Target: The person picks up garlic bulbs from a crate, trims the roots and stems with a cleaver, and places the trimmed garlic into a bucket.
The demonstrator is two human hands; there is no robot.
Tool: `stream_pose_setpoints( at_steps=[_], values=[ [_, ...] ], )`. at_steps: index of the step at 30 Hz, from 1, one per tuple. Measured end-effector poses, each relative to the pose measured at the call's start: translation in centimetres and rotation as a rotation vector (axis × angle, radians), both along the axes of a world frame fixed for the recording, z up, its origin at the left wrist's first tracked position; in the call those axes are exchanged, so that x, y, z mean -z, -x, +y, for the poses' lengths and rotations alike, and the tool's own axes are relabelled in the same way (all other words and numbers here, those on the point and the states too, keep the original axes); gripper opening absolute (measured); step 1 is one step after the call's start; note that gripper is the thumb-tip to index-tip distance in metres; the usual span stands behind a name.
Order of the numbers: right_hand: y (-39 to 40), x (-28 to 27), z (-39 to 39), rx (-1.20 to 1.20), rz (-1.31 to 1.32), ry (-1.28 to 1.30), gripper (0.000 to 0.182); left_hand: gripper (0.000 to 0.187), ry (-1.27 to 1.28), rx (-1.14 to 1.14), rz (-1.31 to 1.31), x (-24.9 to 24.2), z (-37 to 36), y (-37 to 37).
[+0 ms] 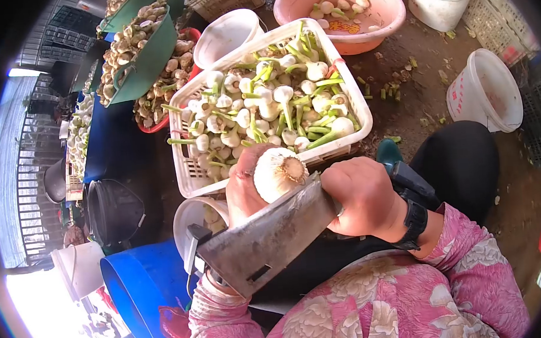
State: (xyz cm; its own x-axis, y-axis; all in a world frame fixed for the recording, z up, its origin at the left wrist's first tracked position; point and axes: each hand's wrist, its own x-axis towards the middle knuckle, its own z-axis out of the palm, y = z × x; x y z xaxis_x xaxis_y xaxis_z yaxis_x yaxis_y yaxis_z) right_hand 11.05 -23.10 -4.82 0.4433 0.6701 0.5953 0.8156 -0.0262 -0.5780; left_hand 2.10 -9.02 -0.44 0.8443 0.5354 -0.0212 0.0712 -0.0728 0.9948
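A large white garlic bulb point(271, 174) is held in my left hand point(239, 189), its cut root end facing up. My right hand point(362, 194) is closed around the handle end of a wide, stained cleaver point(271, 234); the fist hides the handle. The blade crosses in front of my left hand and its upper edge lies right by the bulb. Just beyond both hands stands a white plastic crate point(270, 170) heaped with garlic bulbs point(283, 95) on green stems.
Behind the crate sits a pink basin point(343, 37) with several bulbs. White buckets point(495, 93) stand at right. Green tubs point(146, 68) of garlic are at upper left, a blue barrel point(144, 282) at lower left. Cut stems point(391, 91) litter the floor.
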Motion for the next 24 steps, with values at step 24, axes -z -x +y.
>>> stream_pose_setpoints(
  at_steps=[24],
  values=[
    [-3.9, 3.3, 0.3, 0.189, 0.708, -0.008, 0.018, 0.051, -0.222, -0.064, -0.472, -0.7, 2.4, 0.0]
  ],
)
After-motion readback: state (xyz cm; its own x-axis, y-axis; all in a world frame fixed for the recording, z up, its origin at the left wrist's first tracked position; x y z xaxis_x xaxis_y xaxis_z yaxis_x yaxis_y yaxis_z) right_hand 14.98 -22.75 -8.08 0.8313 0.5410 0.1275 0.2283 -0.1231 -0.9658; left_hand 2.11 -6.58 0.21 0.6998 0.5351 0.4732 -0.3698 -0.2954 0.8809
